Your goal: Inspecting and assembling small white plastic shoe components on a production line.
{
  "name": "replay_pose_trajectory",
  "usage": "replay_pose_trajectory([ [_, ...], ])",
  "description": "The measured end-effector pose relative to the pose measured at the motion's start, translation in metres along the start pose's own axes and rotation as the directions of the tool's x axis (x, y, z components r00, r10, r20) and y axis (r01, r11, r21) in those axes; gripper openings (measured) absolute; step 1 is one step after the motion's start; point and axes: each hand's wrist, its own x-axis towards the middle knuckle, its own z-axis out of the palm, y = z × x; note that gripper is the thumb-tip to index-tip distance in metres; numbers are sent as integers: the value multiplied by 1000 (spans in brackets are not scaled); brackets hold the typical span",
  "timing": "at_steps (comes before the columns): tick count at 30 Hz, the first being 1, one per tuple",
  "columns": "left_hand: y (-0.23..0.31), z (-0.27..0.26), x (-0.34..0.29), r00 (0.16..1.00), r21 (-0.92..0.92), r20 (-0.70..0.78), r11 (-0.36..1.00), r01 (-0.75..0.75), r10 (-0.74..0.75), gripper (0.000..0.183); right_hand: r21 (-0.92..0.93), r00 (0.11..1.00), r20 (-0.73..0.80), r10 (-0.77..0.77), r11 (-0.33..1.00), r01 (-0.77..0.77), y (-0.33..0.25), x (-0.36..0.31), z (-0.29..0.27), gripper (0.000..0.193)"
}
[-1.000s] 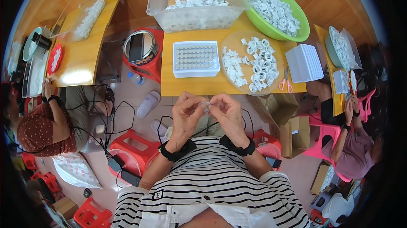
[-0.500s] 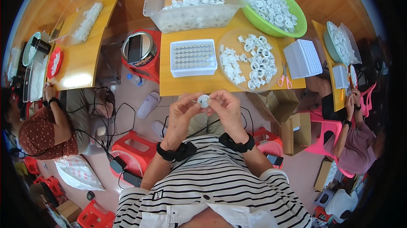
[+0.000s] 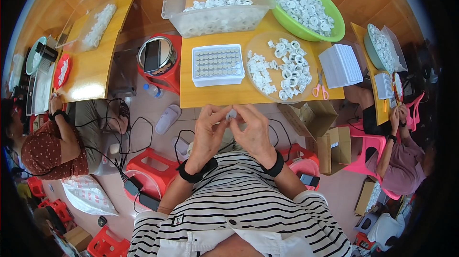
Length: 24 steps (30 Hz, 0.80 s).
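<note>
Just off the table's front edge, my left hand [image 3: 211, 124] and my right hand [image 3: 253, 127] meet and pinch a small white round plastic part [image 3: 231, 114]. Fingertips of both hands cover much of it, and it appears tilted. Beyond them on the table lies a round clear tray [image 3: 264, 43] with small white pieces [image 3: 259, 71] on its left and white round parts with dark openings [image 3: 292, 68] on its right. To the left of that tray stands a white box [image 3: 217, 81] with rows of silvery discs [image 3: 217, 62].
At the table's back are a clear bin [image 3: 215, 23] and a green basin [image 3: 334, 35], both full of white parts. Scissors [image 3: 321, 87] and a white gridded rack [image 3: 340, 66] lie to the right. Cartons [image 3: 334, 149] and red stools [image 3: 150, 171] flank me. Co-workers sit on both sides.
Both hands have closed in around the white part and shifted slightly. The part's flat face showed before; now it is turned and more covered by my fingers.
</note>
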Motion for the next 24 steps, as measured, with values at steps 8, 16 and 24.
replay_pose_trajectory([
  [8, 6, 1, -1, 1000, 22, -20, 1000, 4, -4, 38, -146, 998, 5, -60, 987, 60, 0, -4, 3, 26],
  [16, -5, 0, -3, 999, -45, 9, 998, 46, -46, 36, -144, 998, -15, -62, 988, 59, 6, -7, 6, 25],
  [24, 1, -1, 2, 995, -224, -84, 974, 29, -49, 30, 418, 962, 51, 267, 869, -264, -1, 1, 0, 17],
])
